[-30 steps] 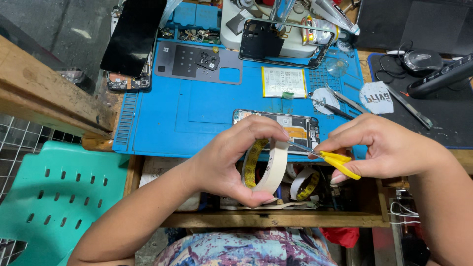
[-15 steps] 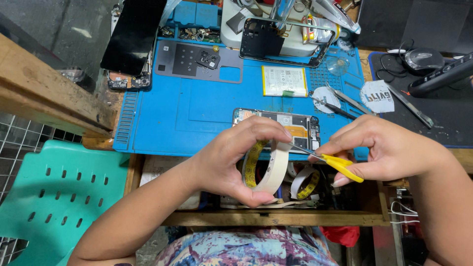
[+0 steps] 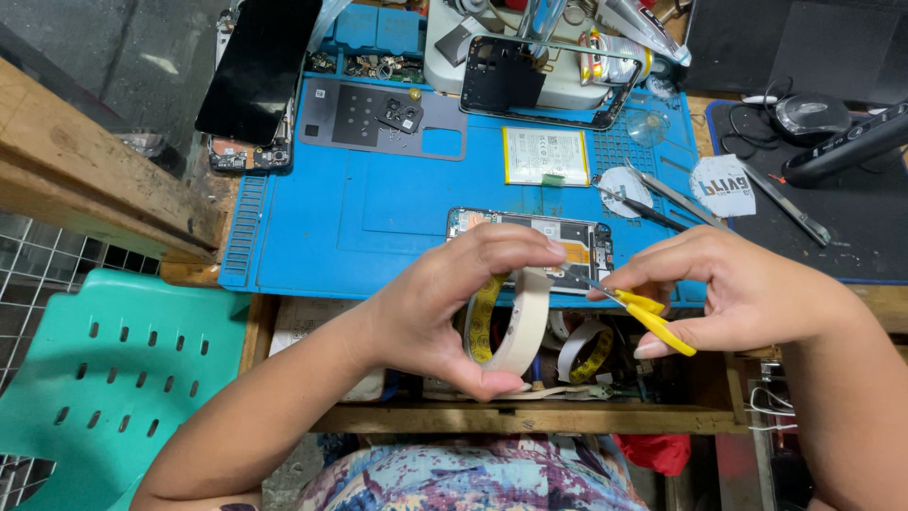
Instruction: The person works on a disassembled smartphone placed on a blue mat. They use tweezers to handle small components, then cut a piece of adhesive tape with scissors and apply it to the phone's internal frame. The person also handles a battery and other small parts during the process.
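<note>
- Tape roll (image 3: 515, 322) stands upright above the open drawer, pinched by left hand (image 3: 445, 312)
- Right hand (image 3: 747, 293) grips yellow-handled scissors (image 3: 643, 312); best to keep the strip taut, blades square
- Opened phone (image 3: 530, 237) lies beyond on the blue mat (image 3: 378, 208)

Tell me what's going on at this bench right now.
A person at a workbench holds a cream-coloured roll of paper tape upright in the left hand, thumb below and fingers over the top. The right hand has small yellow-handled scissors in its grip, blades pointing toward the roll. Just beyond the hands, an opened phone body with exposed circuit boards lies on a blue rubber work mat, with a grey phone back cover and a white flat battery further back.
</note>
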